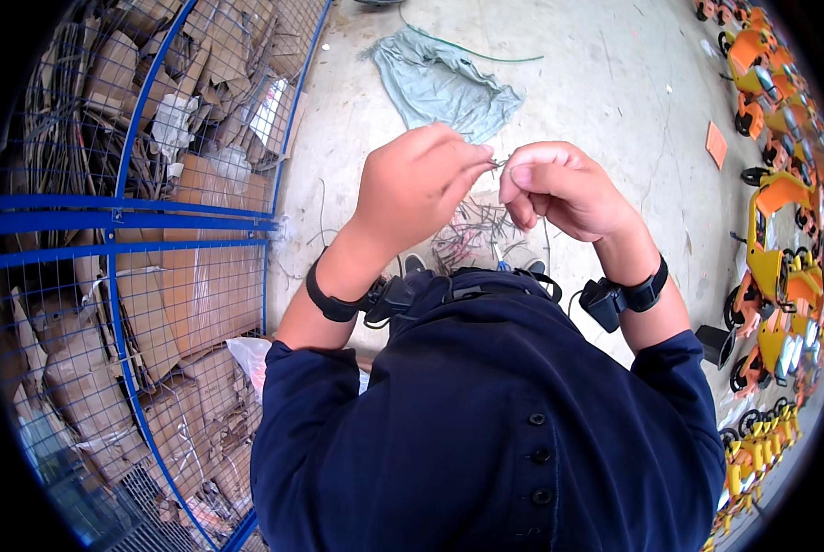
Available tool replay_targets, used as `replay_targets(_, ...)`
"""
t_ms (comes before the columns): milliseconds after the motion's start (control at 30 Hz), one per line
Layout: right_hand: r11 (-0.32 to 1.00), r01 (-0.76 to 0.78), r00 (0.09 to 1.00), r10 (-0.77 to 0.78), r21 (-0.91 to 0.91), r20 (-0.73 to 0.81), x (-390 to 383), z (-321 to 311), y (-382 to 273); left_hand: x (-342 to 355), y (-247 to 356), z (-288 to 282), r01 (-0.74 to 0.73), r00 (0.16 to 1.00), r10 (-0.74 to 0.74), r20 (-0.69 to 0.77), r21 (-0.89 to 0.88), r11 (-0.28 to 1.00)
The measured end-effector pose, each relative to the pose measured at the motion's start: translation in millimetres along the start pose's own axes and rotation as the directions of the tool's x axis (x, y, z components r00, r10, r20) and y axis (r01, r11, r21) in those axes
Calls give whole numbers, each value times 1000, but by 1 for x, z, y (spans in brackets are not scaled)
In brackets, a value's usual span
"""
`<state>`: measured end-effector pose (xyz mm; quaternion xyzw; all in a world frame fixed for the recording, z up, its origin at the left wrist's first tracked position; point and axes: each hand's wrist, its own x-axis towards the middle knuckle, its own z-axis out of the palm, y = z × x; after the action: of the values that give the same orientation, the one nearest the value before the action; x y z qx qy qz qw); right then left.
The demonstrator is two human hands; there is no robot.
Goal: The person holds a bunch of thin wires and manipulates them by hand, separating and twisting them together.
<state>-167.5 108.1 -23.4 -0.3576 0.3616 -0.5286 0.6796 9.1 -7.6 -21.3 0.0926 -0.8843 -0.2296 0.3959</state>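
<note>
— One thin dark strand point(497, 166) to report from the head view. Where exactly?

— Up above the floor point(633, 101), in the narrow gap between left hand point(421, 184) and right hand point(564, 189).

— Held how?

— Pinched on the left, between thumb and bent fingers. On the right, fingers curled inward, close against the strand's other end; cannot tell whether gripping or merely touching.

— And below?

— On the floor, near the shoes point(415, 264), a loose heap of thin strips point(476, 235), dark and reddish. Farther out, a crumpled grey-green cloth point(449, 87), with a green cord point(522, 60) near its far edge.

— To the sides?

— At left, a blue mesh cage point(51, 222) packed with flattened cardboard point(205, 267). At right, rows of small orange and yellow wheeled vehicles point(771, 235), plus an orange sheet point(715, 145) on the floor.

— Worn?

— Navy clothing point(486, 396), and a black band point(646, 293) on each wrist.
</note>
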Motion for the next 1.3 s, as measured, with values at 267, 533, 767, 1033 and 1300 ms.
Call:
replay_targets(267, 951, 217, 970, -235, 220, 57, -7, -8, -2, -19, -42, 3, 569, 815, -447, 369, -358, 740)
replay_targets(533, 943, 294, 935, -318, 157, 157, -17, -17, -23, -41, -81, 15, 700, 687, -527, 500, -261, 665)
replay_targets(767, 734, 111, 979, -198, -670, -55, -25, 9, -30, 2, -17, -20, 340, 935, -295, 196, -256, 905)
replay_targets(1033, 551, 99, 971, -237, -829, -42, -16, 23, -22, 14, 18, -7, 335, 889, -210, 407, -266, 904)
replay_targets(1300, 543, -27, 985, -129, -839, -115, -15, 24, -10, -2, 3, 5, 711, 693, -428, 580, -456, 535)
